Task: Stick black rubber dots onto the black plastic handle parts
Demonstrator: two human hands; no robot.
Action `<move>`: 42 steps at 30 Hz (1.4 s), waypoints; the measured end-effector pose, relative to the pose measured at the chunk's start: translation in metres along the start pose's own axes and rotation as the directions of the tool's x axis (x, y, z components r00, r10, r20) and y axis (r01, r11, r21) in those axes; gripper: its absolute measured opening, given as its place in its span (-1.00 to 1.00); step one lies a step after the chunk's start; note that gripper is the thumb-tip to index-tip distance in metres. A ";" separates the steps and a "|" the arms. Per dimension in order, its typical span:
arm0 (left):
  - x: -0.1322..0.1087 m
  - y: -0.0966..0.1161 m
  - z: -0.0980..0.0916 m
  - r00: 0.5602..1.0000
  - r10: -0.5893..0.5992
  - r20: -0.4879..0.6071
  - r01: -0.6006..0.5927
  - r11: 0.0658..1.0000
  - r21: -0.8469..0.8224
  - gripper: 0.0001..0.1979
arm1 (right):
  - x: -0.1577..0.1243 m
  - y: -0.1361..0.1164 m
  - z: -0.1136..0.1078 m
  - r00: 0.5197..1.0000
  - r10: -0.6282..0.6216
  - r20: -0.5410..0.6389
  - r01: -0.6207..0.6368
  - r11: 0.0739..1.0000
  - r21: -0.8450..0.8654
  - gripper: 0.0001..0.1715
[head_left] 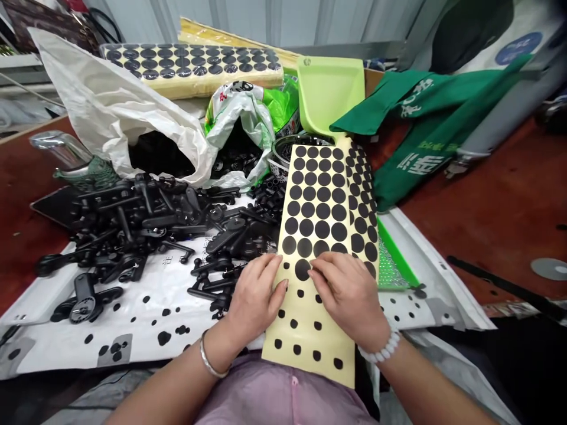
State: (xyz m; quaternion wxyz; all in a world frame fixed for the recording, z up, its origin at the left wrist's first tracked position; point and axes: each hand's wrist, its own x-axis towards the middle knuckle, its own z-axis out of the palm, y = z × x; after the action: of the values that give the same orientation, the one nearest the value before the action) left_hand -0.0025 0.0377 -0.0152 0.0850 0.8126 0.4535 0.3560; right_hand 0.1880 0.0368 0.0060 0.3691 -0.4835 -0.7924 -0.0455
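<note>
A pale yellow backing sheet [305, 342] with rows of round black stickers [323, 211] lies in front of me, its near end over my lap. Small black spots dot its near part, where no large discs sit. My right hand [348, 295] pinches with thumb and index finger at the right edge of one black sticker [303, 270] in the nearest row. At the sheet's left edge rests my left hand [254, 295], fingers bent and thumb apart, with nothing visible between them. A second sticker sheet [361, 206] lies partly under the first on the right.
Black plastic parts [133, 218] are heaped on the left. Behind stand a white sack [146, 118], a green-and-white bag [243, 118], a light green dustpan [332, 88] and a wrapped sticker stack [190, 65]. A green tray [401, 260] and green cloth bag [411, 130] are on the right.
</note>
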 end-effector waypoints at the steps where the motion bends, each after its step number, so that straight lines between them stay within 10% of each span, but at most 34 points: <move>1: 0.000 0.000 0.004 0.998 -0.057 0.034 0.059 0.997 -0.049 -0.60 | 0.000 0.000 0.003 1.000 -0.010 0.009 0.010 0.999 -0.037 -0.77; 11: 0.026 -0.007 0.023 0.815 -0.412 0.407 0.574 0.673 -0.466 -0.33 | 0.000 0.003 0.006 0.999 0.049 0.010 -0.049 0.997 0.057 -0.80; 18: 0.047 0.002 0.017 0.656 -0.479 0.583 0.720 0.167 -0.673 -0.65 | -0.003 0.007 0.005 0.996 0.069 -0.050 -0.059 0.983 0.176 -0.83; 42: 0.043 0.008 0.017 0.708 -0.407 0.576 0.627 -0.013 -0.779 -0.75 | 0.003 -0.004 0.009 1.000 -0.005 -0.020 0.005 1.000 0.004 -0.76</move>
State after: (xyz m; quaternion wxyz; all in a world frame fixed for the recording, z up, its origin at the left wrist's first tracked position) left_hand 0.0281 0.0707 -0.0026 0.7258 0.3784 0.3935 0.4185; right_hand 0.1795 0.0409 0.0025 0.3780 -0.4802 -0.7900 -0.0498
